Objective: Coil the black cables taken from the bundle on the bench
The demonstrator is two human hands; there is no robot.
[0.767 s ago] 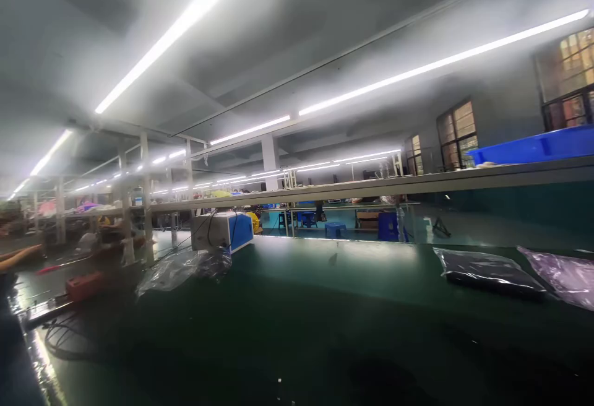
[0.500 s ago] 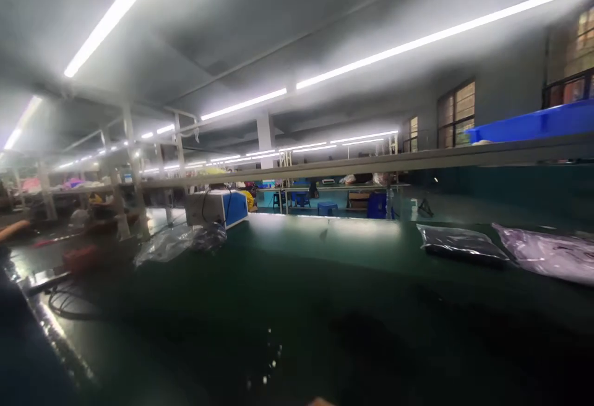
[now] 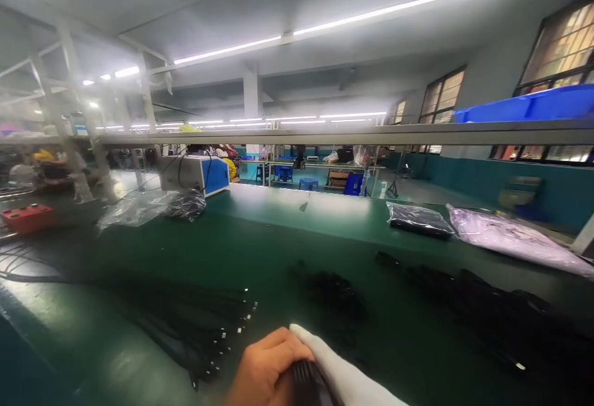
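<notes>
grip: I'm seeing the left hand (image 3: 264, 369) at bottom centre gripping a cable bundle (image 3: 307, 384), fingers fully curled round it; the right hand isn't showing.
white fabric (image 3: 346, 374): lying against the bundle's right side. Sleeve or cloth, I can't tell.
handling: I'm judging the hold is working best mid-bundle, with strands running parallel and no squeezing near the plug ends.
loose cables (image 3: 208, 325): fanning out lower left on the green table (image 3: 288, 245). Thin, matte black, small bright metal tips.
dark heap (image 3: 487, 313): sitting lower right, tangled and too blurred to read.
flat bag (image 3: 420, 219): lying right of centre, glossy clear film over dark contents.
</notes>
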